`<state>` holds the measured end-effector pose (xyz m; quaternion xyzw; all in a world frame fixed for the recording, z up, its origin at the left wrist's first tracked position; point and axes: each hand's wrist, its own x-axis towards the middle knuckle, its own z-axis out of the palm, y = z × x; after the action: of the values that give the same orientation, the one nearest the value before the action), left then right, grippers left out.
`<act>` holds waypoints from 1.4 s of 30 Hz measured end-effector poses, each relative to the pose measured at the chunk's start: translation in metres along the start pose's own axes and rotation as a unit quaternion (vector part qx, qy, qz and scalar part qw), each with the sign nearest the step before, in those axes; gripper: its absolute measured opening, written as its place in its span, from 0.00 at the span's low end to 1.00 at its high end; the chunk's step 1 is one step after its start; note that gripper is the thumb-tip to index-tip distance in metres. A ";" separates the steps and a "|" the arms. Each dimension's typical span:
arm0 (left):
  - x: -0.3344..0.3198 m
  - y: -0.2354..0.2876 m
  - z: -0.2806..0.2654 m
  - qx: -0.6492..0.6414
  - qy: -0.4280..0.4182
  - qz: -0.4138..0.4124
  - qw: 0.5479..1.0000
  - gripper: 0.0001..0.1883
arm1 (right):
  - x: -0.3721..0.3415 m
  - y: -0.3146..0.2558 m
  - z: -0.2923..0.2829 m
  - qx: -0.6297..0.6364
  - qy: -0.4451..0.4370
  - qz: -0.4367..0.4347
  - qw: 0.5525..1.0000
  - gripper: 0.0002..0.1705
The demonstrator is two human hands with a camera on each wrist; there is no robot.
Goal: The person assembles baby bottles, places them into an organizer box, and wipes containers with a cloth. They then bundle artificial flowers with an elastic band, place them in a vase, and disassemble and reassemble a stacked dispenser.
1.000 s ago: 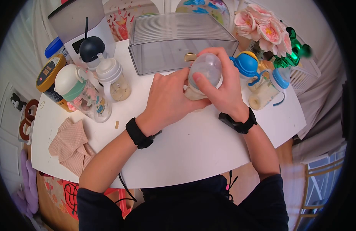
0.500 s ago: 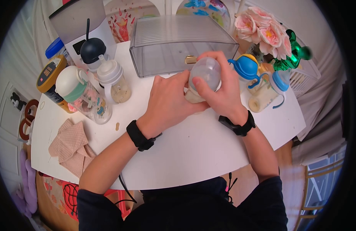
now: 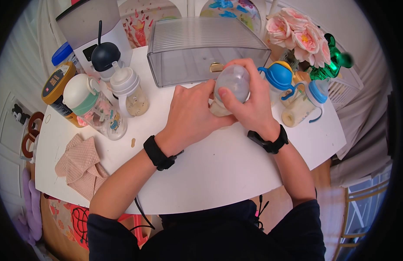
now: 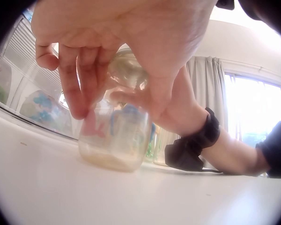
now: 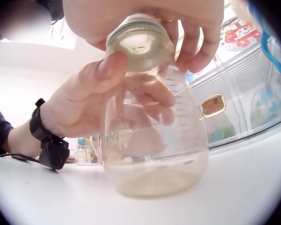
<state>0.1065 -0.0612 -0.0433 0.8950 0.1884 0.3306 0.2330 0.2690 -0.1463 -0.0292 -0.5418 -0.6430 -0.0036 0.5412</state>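
Note:
A clear baby bottle [image 5: 154,140] stands upright on the white table, with a little pale yellowish liquid at its bottom. Its domed translucent cap [image 3: 234,80] faces up in the head view. My right hand [image 3: 253,95] grips this cap, thumb on the near side and fingers round the far side. Lower down, my left hand [image 3: 190,106] holds the bottle's upper body between thumb and fingers. The left wrist view shows the bottle's base [image 4: 113,157] at the tabletop, with left-hand fingers [image 4: 82,86] reaching down beside its wall.
Behind the hands stands a clear grey box [image 3: 179,65]. At right are a blue-lidded cup [image 3: 278,75] and a blue-handled bottle [image 3: 297,106]. To the left stand a green-and-white lidded bottle [image 3: 99,111], a white-topped bottle [image 3: 134,98] and a pink cloth [image 3: 81,163].
The head view has shifted slightly, so the table things sit a little lower. Both hands keep their hold on the bottle and its cap, with hardly any movement.

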 end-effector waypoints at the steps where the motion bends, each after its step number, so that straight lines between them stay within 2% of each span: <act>1: 0.000 0.000 0.000 -0.001 0.003 -0.003 1.000 0.26 | 0.000 0.000 0.000 0.002 -0.004 0.007 1.000 0.29; 9: 0.000 0.002 0.000 -0.002 0.005 -0.004 1.000 0.26 | -0.004 0.009 0.004 0.049 -0.004 0.010 0.999 0.30; 11: 0.001 0.003 -0.001 -0.002 0.004 -0.007 1.000 0.26 | -0.006 0.010 0.007 0.110 -0.004 0.035 0.993 0.30; 14: 0.001 0.003 -0.003 0.009 0.003 -0.002 1.000 0.26 | -0.005 0.018 0.006 0.097 -0.005 0.002 0.995 0.31; 20: 0.003 0.004 -0.003 0.006 -0.007 -0.008 1.000 0.26 | -0.001 0.013 0.000 0.061 -0.029 0.027 0.997 0.33; 26: 0.005 0.004 -0.004 0.011 0.005 0.022 1.000 0.26 | -0.004 0.017 0.003 0.083 -0.025 0.036 0.996 0.33; 28: 0.005 0.007 -0.008 0.021 -0.018 -0.017 0.999 0.27 | -0.004 0.025 0.004 0.099 -0.034 0.030 0.994 0.34; 36: 0.006 0.005 -0.009 0.018 -0.026 -0.025 0.999 0.31 | 0.000 0.025 -0.003 0.145 -0.084 0.035 0.985 0.37; 42: 0.004 -0.001 -0.011 0.007 -0.042 -0.020 0.999 0.31 | -0.003 0.023 -0.003 0.194 -0.106 0.094 0.971 0.40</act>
<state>0.1020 -0.0550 -0.0345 0.9056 0.1982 0.2872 0.2412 0.2868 -0.1408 -0.0428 -0.4817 -0.6312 0.2302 0.5627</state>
